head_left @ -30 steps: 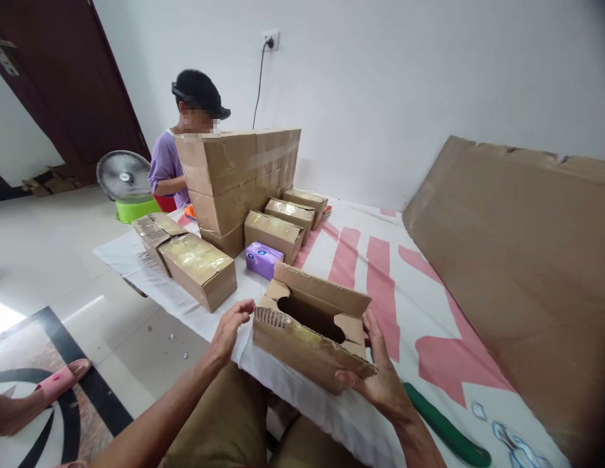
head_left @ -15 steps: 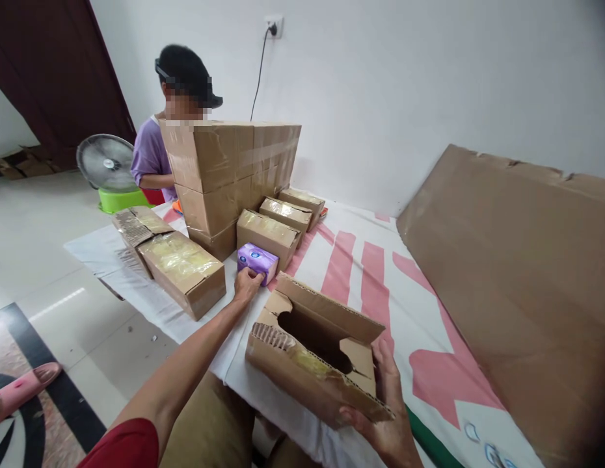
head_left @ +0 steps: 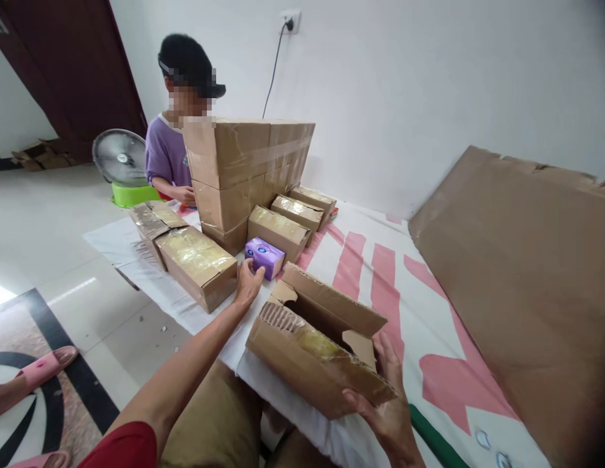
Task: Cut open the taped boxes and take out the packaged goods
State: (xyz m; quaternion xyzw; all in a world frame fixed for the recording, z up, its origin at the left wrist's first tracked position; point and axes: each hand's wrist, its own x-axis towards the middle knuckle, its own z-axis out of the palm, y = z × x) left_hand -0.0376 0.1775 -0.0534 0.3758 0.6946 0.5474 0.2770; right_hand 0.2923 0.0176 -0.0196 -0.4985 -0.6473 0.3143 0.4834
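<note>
At the near edge of the table, the carton is showing plain brown board, with ridged fluting lying bare at its left end and shiny tape catching light along its near rim. It is forming a long, boxy trough with curved cut-outs in its inner flaps; its mouth is facing up, and its long axis is running roughly parallel to that edge. The right hand is clamping the carton's right end, the thumb pressing the near wall. Farther in from the edge, beyond the carton's left end, the pack is lying as a smooth purple block with round blue marks, its long axis pointing roughly the same way. The left hand is curling at its near side; whether the fingers are gripping it, I cannot tell. Taped boxes are lining the near edge toward the left corner, and a taller stack is standing behind.
</note>
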